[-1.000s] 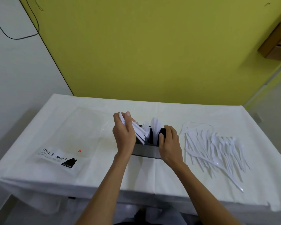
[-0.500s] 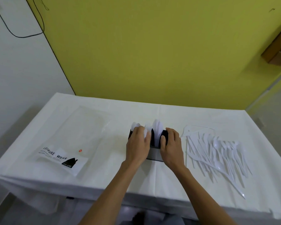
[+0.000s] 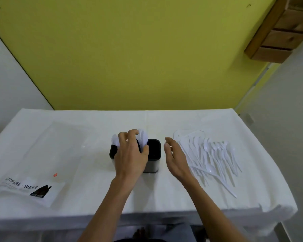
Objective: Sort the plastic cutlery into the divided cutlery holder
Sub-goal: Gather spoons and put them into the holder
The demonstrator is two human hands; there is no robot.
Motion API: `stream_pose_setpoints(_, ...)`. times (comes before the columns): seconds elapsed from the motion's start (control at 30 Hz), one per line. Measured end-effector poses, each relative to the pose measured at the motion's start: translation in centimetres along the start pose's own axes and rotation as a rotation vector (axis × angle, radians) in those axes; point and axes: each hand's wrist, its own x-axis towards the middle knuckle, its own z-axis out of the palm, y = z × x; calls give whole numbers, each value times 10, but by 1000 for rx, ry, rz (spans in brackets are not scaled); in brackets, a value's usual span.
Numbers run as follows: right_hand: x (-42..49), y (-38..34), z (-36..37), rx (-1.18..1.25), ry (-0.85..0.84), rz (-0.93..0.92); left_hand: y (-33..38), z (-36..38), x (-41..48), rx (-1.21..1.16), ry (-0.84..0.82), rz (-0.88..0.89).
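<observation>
Against the yellow wall [image 3: 129, 49] stands a table [image 3: 164, 193] covered in a white cloth, with a wooden shelf unit [image 3: 283, 30] up at the right corner of the room. On the left side of the cloth lies a flat clear plastic bag [image 3: 42, 163] with a printed label at its near end. On the right side is a spread of loose plastic cutlery [image 3: 212, 158], all white, handles mostly pointing toward the person.

Between the bag and the pile, near the middle of the table, sits the cutlery holder [image 3: 154, 152], dark inside with a metal-looking wall; its right compartment looks empty. The left hand [image 3: 131, 158] is on top of the holder's left part, fingers curled round the standing white pieces [image 3: 143, 138] there, thumb against them. The right hand [image 3: 176, 158] hangs between holder and pile, fingers relaxed and slightly spread, holding nothing.
</observation>
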Motion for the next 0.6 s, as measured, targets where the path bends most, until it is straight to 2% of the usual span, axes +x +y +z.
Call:
stream_pose_setpoints(0.07, -5, 28, -28, -113, 139, 89, 15, 7, 1, -115, 3, 39)
stream_pose_setpoints(0.13, -11, 63, -59, -368, 192, 188, 28, 24, 0, -217, -89, 97)
stream_pose_setpoints(0.2, -16, 90, -79, -623, 128, 271, 39, 46, -6, -310, -278, 119)
stream_pose_setpoints(0.27, -19, 103, -91, -726, 65, 295, 49, 73, -14, -391, -494, 41)
stream_pose_setpoints(0.33, -17, 106, -99, -756, 32, 281, 54, 101, -21, -406, -656, -60)
stream_pose_setpoints(0.43, -14, 107, -109, -709, 1, 279, 56, 133, -27, -368, -812, -197)
stream_pose_setpoints(0.6, -29, 107, -112, -580, 26, 250, 58, 168, -31, -380, -832, -360)
